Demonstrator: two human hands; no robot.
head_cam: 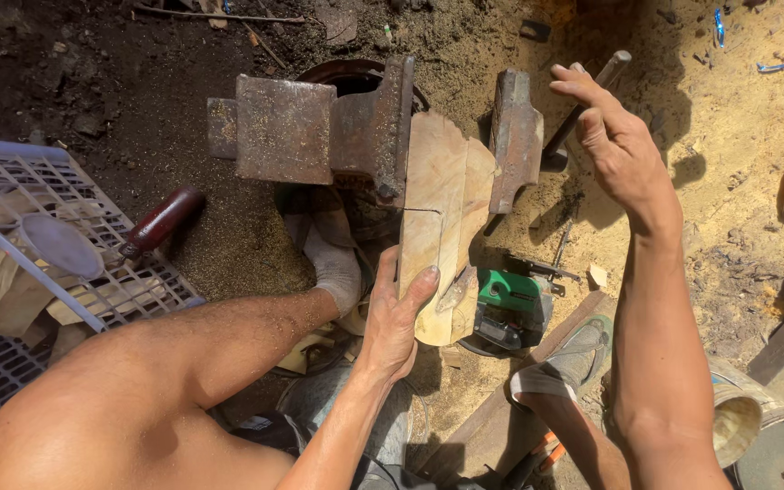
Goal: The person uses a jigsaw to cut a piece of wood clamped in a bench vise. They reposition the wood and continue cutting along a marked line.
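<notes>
Head view is showing a pale wooden slab point(442, 218) standing in the rusty vise point(374, 127) at centre frame; it is looking stiff, fairly light and dusty, best gripped along its lower edge. Left hand point(396, 318) is wrapping fingers and thumb loosely around that lower edge. Right hand point(614, 145) is reaching with fingers spread, touching the vise handle point(583, 104), upper right, grasping nothing.

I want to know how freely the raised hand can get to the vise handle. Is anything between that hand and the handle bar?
Nothing visible does. The right hand is open, its fingertips right beside the vise handle. The left hand holds the wooden piece standing between the vise jaws, clear of that side.
</notes>
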